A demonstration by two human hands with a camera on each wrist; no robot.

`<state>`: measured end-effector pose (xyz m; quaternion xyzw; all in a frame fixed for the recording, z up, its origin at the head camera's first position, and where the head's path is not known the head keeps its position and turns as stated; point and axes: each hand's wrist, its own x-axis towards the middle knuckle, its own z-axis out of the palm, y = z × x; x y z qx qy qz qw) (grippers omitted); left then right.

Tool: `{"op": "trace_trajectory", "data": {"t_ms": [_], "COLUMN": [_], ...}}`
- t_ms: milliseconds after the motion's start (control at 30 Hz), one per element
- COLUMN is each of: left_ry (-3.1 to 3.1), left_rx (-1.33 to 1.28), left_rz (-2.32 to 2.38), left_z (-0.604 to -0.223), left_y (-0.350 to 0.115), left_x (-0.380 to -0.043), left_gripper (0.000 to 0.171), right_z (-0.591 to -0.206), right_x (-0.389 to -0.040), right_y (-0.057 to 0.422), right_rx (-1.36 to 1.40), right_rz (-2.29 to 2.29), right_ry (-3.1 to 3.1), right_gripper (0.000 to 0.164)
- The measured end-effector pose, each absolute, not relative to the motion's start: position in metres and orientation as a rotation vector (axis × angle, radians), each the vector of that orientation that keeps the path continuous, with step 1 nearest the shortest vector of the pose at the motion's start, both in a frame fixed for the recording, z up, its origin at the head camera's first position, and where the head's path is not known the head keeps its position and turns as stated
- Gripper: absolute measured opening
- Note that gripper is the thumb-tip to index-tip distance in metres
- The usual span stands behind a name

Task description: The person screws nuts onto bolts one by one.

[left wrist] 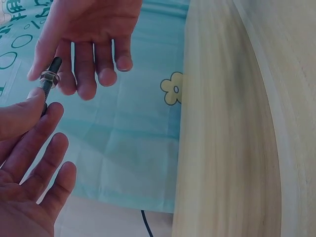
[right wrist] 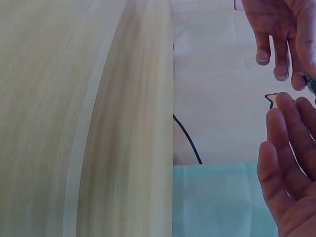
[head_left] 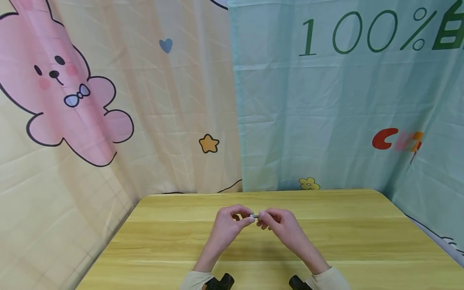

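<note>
A small metal bolt (left wrist: pixel 47 92) with a nut (left wrist: pixel 49 77) on its dark threaded shank is held between both hands above the table. My left hand (head_left: pixel 229 221) pinches one end of the bolt between thumb and forefinger; its other fingers are spread loosely in the left wrist view. At the bolt's other end, my right hand (head_left: pixel 282 224) has its thumb and forefinger on either side of the nut. The remaining right fingers (left wrist: pixel 85 74) hang down, slightly bent. In the right wrist view only a dark bit of the bolt (right wrist: pixel 310 83) shows at the edge.
Beneath the hands lies a wood-grain table (head_left: pixel 163 237). Printed curtains hang behind it, a cream one (head_left: pixel 188 96) on the left and a blue-green one (head_left: pixel 326 104) on the right. Black devices (head_left: pixel 222 282) are worn at both wrists.
</note>
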<state>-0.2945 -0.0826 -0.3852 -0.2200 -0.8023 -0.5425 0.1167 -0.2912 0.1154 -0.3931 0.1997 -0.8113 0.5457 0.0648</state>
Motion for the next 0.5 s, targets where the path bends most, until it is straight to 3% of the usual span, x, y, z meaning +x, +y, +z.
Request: {"op": "trace_trajectory", "data": {"t_ms": [200,500], "left_ry": [-2.340,-2.343], "left_rx": [-0.636,-0.621], "left_rz": [-1.610,-1.617], "left_z": [-0.3866,-0.3861], "left_y": [-0.0835,-0.0841], "left_x": [-0.2947,-0.2948], "left_gripper": [0.004,0.005], "right_z": [-0.3952,-0.3953], "right_x": [-0.2914,-0.2936], "right_y": [0.1146,0.1158], "right_rx": [0.642,0.821], "right_rz": [1.599,1.586], "right_ry": [-2.421,-2.320], "right_gripper": [0.023,0.022]}}
